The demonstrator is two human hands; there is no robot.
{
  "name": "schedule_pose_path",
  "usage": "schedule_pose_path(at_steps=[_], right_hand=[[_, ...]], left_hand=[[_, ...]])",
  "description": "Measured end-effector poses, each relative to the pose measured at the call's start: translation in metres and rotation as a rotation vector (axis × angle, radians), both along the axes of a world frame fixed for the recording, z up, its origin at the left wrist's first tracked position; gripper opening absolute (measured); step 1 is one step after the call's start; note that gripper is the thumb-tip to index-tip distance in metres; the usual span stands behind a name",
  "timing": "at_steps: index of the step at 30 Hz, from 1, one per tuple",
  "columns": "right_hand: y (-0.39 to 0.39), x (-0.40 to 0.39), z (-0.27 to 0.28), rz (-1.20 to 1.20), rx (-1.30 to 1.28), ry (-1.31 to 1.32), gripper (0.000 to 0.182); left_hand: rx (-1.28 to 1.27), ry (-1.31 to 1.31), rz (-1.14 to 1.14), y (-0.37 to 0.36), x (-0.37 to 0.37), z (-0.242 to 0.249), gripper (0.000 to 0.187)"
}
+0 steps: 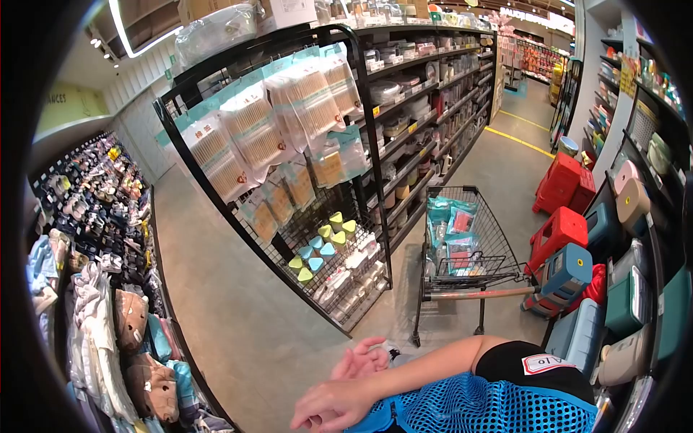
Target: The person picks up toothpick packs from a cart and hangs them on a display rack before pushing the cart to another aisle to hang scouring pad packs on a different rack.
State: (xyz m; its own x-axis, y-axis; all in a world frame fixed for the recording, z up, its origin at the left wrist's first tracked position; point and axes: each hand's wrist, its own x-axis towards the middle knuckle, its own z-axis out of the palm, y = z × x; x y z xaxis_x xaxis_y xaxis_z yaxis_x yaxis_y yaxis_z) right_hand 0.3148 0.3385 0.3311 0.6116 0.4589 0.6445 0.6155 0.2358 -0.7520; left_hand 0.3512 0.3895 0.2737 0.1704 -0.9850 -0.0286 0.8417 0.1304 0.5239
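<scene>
My left hand (359, 360) shows just beyond my right forearm, palm up, its fingers loosely bent and apart with nothing in them. Closer to the bottom edge, my right hand (328, 405) has its fingers curled together, and no object shows in it. My right forearm crosses over in front of the left wrist, which is hidden. Beyond the hands stands a black wire shopping cart (498, 238) with a worn reddish handle (476, 294). Teal-and-clear packets (460, 220) lie inside it. Neither hand touches the cart.
A black wire rack (382, 216) holds packs of wooden sticks (253, 130) and triangular green and blue items (315, 254). Shelves (433, 115) run behind it. Red stools (559, 231), a blue-grey stool (570, 270) and storage bins (628, 307) line the right. Hanging socks and folded textiles (94, 310) are at left.
</scene>
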Motion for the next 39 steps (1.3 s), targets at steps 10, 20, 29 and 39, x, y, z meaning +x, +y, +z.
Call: schedule_pose_path(at_steps=[10, 20, 29, 39], right_hand=[[0.017, -0.008, 0.001, 0.049, -0.118, -0.093, 0.031], [0.036, -0.002, -0.003, 0.119, -0.103, -0.105, 0.031], [0.038, -0.005, -0.002, 0.115, -0.104, -0.150, 0.032], [0.038, -0.003, 0.002, 0.111, -0.097, -0.107, 0.034]], left_hand=[[-0.086, -0.062, 0.042, 0.044, 0.013, 0.027, 0.077], [-0.104, -0.072, -0.006, 0.061, 0.022, 0.024, 0.087], [0.062, -0.217, -0.090, 0.055, 0.014, 0.044, 0.089], [0.102, -0.201, -0.101, 0.051, 0.005, 0.056, 0.085]])
